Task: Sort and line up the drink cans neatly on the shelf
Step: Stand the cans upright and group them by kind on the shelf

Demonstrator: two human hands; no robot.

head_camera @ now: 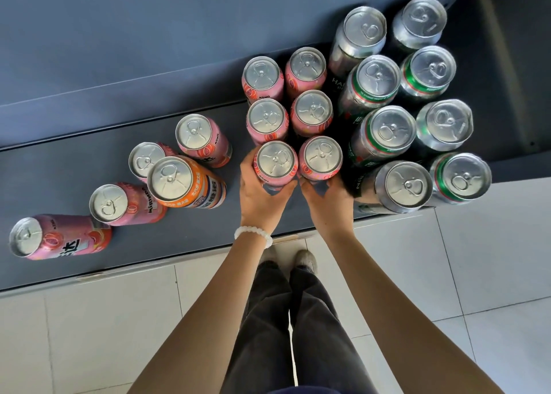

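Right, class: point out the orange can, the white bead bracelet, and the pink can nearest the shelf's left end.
orange can (170,178), head view, on its silver lid
white bead bracelet (254,235), head view, on the beads across the left wrist
leftmost pink can (71,238), head view, on its pink side

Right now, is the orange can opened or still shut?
Shut. The orange drink can stands upright on the dark shelf, and its silver pull tab lies flat on a top with no hole showing.

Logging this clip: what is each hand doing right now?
Left hand: closed around the front-left pink can.
Right hand: closed around the front-right pink can.
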